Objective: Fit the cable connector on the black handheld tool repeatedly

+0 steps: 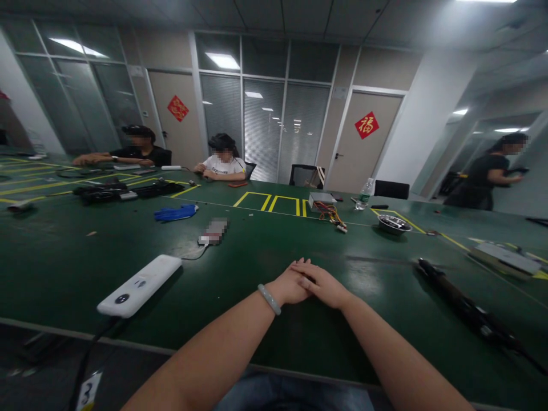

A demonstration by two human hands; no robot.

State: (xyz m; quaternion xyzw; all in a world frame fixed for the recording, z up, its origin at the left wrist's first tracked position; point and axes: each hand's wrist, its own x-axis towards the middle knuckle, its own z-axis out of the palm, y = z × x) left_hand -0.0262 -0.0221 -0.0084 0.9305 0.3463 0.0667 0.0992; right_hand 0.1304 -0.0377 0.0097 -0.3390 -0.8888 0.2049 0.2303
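My left hand [290,285], with a pale green bangle [269,299] at its wrist, rests on the green table [240,274]. My right hand [327,285] lies across it, fingers stretched over the back of the left one. The left fingers are partly covered, but what shows of them is extended and flat. No object is visible in either hand. To the left is a white power bank [145,282] with a cable leading to a blurred phone [214,231]. A black electric screwdriver [466,305] lies to the right.
A blue glove [176,212], a metal box with coloured wires [323,200], a water bottle [365,194] and a steel bowl [394,224] stand farther back. Two people sit across the table; another person [488,174] is at the right. A grey device [505,258] lies far right.
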